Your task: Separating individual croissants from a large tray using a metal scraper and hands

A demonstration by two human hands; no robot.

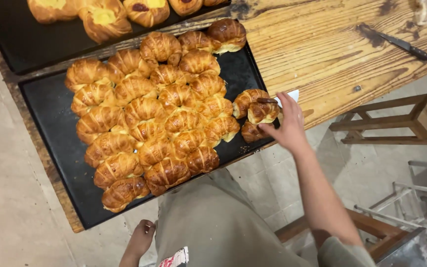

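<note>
Looks like a bakery's back workroom rather than a home kitchen. Shown by two large black baking trays (50, 118), one packed with dozens of golden croissants (149, 118) and the other holding custard- and jam-topped pastries (104, 19), set on a rough, worn wooden workbench (322, 44). Shown too by a knife (404, 47) lying on the bench, plain wooden stools (421, 121) and a bare tiled floor (6, 198).

Worn wooden table (317, 44): a black baking tray (50, 118) of croissants near, a second black tray (21, 39) of filled pastries far left, a knife (404, 47) far right.
</note>
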